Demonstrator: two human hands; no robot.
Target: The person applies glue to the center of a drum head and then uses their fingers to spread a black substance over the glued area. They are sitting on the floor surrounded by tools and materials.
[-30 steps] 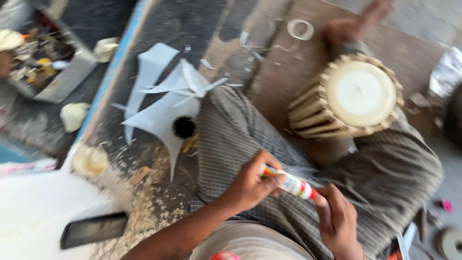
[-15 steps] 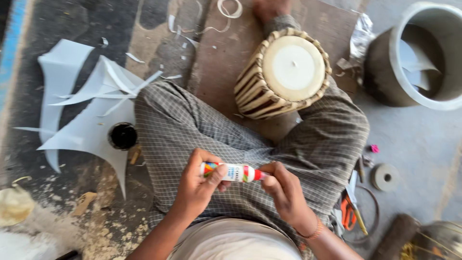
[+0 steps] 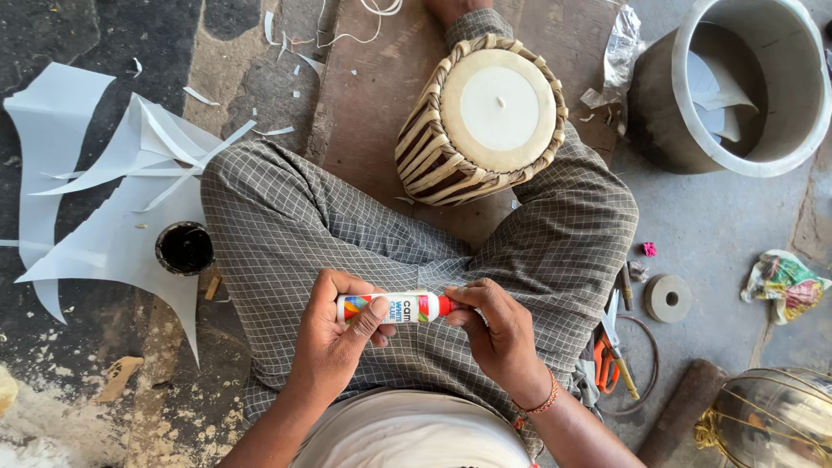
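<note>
I sit cross-legged in grey checked trousers (image 3: 286,225). My left hand (image 3: 334,342) grips the body of a small white glue bottle (image 3: 390,308) with colourful print, held level over my lap. My right hand (image 3: 494,334) pinches the bottle's red cap end. Just beyond my knees a small drum (image 3: 485,117) with a pale skin head and laced sides rests tilted on a brown board (image 3: 364,95).
A small black pot (image 3: 184,248) sits on white cut sheets (image 3: 95,199) at the left. A large grey metal pot (image 3: 745,87) stands at the upper right. Orange-handled pliers (image 3: 607,351), a round disc (image 3: 669,298), a crumpled wrapper (image 3: 784,284) and a wooden stick (image 3: 680,407) lie on the right.
The view has swung right and steadied, bringing the grey pot into sight. Both hands stay on the glue bottle, which has settled lower over my lap.
</note>
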